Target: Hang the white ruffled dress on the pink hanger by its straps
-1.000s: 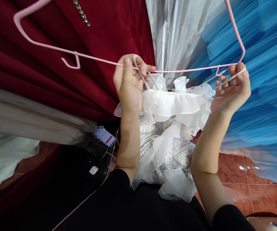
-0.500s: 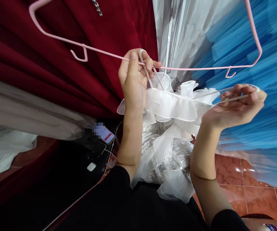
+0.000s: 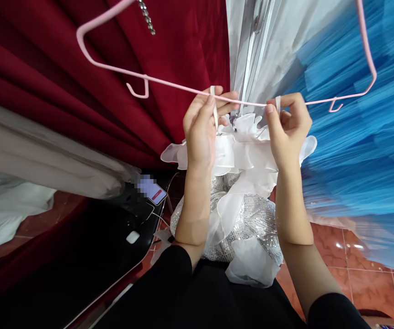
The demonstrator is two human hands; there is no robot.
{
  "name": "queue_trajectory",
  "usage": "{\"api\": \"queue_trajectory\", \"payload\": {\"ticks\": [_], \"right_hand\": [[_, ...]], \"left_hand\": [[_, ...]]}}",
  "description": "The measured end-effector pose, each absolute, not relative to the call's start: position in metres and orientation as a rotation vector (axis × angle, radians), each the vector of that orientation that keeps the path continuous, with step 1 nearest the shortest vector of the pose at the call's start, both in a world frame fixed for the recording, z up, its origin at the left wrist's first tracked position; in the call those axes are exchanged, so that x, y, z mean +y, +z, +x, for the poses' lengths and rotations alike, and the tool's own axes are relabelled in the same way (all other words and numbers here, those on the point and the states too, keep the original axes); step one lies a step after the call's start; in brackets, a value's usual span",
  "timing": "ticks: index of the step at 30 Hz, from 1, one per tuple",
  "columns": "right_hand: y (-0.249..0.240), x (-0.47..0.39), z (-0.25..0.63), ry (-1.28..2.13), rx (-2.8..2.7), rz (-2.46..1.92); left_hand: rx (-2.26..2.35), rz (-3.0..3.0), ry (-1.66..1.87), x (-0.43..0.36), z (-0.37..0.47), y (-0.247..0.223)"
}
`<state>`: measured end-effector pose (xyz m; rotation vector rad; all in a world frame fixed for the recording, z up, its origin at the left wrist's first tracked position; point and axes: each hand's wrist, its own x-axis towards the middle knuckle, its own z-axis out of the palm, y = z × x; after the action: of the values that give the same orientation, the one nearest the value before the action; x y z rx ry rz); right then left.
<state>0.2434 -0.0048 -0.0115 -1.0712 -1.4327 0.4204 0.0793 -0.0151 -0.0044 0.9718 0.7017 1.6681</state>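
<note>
A pink hanger [image 3: 176, 85] is held by both hands, its lower bar being stretched across the view above the ruffled top of a white dress [image 3: 252, 157]. At the left hand [image 3: 200, 125], the bar is pressed by the thumb, the other fingers being extended behind it, slightly spread; a white strap [image 3: 215, 107] is looped over a finger. At the right hand [image 3: 288, 128], the bar is pinched between thumb and index finger, a second strap [image 3: 278, 104] being looped there. Red fabric [image 3: 190, 41] is noted at left, blue tulle [image 3: 348, 151] at right
</note>
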Motion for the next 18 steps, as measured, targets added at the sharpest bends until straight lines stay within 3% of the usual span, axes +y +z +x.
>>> {"api": "queue_trajectory", "payload": {"ticks": [7, 18], "right_hand": [[-0.002, 0.001, 0.248, 0.420, -1.433, -1.050], [-0.003, -0.006, 0.236, 0.442, -1.404, -1.003]], "left_hand": [[1.043, 0.889, 2.229, -0.026, 0.026, -0.022], [0.925, 0.960, 2.147, -0.024, 0.006, 0.012]]}}
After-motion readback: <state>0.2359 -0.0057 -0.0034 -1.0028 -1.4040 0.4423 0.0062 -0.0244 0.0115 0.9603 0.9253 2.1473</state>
